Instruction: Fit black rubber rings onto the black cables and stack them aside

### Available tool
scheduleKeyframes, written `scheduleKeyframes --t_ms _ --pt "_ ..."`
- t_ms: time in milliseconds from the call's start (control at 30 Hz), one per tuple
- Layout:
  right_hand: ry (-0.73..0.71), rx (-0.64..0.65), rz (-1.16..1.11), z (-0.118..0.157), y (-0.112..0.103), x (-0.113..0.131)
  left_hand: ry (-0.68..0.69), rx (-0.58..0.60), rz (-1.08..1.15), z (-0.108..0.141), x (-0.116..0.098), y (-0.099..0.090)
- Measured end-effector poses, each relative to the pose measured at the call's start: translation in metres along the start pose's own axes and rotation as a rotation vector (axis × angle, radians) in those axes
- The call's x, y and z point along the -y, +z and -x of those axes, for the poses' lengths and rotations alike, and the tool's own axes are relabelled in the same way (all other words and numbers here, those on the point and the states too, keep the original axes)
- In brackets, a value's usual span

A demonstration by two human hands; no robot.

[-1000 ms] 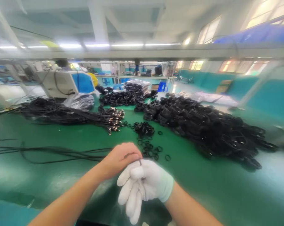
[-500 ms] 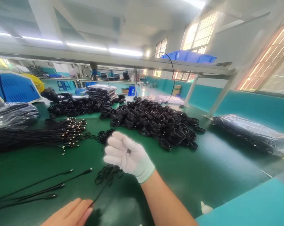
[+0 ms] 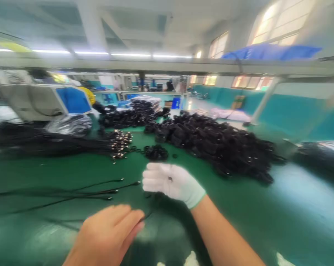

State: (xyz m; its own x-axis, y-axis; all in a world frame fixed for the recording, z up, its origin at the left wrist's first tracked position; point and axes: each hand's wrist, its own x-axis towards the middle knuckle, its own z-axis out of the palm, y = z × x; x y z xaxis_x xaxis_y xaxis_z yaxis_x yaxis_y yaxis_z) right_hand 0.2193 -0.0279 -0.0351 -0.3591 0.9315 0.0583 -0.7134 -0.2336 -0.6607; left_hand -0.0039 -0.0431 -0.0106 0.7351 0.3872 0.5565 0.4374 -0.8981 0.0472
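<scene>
My left hand (image 3: 108,231), bare, is closed at the lower left on a thin black cable (image 3: 148,216). From its fingertips the cable slants up toward the underside of my right hand (image 3: 171,183), which wears a white glove. The palm of that hand faces me, fingers pointing left and slightly bent together. A small dark piece, apparently the cable's end, shows at the palm; most of the cable there is hidden behind the hand. Left of the hands, several loose black cables (image 3: 100,192) with metal-tipped plugs lie on the green table (image 3: 81,166).
A large heap of coiled black cables (image 3: 211,140) lies behind my right hand. A small pile of black loops (image 3: 156,152) is nearer. At left lies a thick bundle of straight cables (image 3: 72,144), before a blue and grey machine (image 3: 72,99). A shelf beam (image 3: 167,65) crosses above.
The view has turned left, so the table things appear farther right. My left hand has come up and closer to the gloved hand. The right hand's fingers look straighter.
</scene>
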Motion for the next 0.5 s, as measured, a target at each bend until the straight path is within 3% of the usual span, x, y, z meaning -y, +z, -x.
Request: scheduleKeyframes --t_ms 100,200,367,500 --pt "0.154 0.167 0.058 0.000 0.004 -0.018 -0.162 0.151 0.093 -0.032 0.014 -0.021" --pt "0.250 0.297 0.053 0.003 0.011 -0.027 -0.317 0.239 0.237 -0.051 0.030 -0.026" --pt "0.338 0.325 0.031 0.006 0.020 -0.036 -0.414 0.271 0.405 -0.064 0.037 -0.015" --pt "0.294 0.316 -0.053 0.008 0.026 -0.037 -0.447 0.302 0.579 -0.060 0.046 0.008"
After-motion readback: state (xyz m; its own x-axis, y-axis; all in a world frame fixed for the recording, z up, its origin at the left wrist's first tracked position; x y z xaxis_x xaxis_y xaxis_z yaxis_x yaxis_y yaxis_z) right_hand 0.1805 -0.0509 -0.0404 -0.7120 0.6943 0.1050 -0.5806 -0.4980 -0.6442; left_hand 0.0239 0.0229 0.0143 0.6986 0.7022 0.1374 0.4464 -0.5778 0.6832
